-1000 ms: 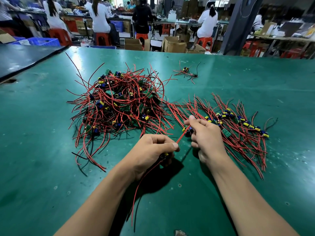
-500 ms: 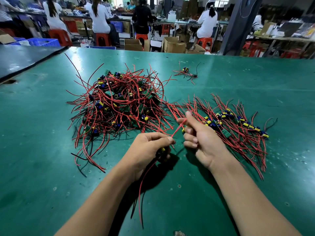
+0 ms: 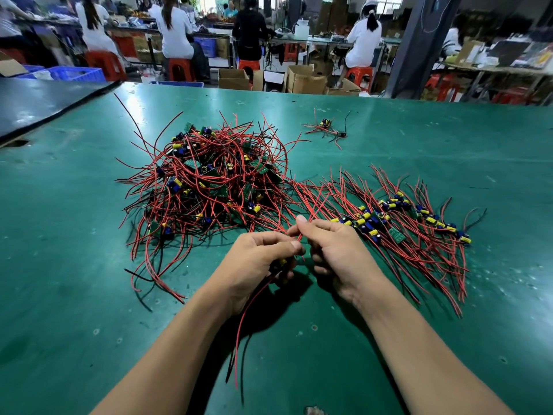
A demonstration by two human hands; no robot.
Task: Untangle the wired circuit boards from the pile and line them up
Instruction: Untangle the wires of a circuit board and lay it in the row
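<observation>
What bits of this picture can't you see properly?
All in the head view:
1. Held board: the left hand's curled fingers hide nearly all of it; only a yellow part shows.
2. Pile: tangled wires cover the lower boards, so they cannot be counted.
3. Stray board, far across the table: too small for detail.
4. Red wire pinched by the right hand: its far end is lost among the row's wires.

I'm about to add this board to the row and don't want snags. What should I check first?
1. Left hand grips the circuit board: ok.
2. Right hand pinches a red wire: ok.
3. That wire free of the tangled pile: cannot tell.
4. Hanging wires clear of the lined-up row: ok.
5. Bare green table in front of the row: ok.
</observation>
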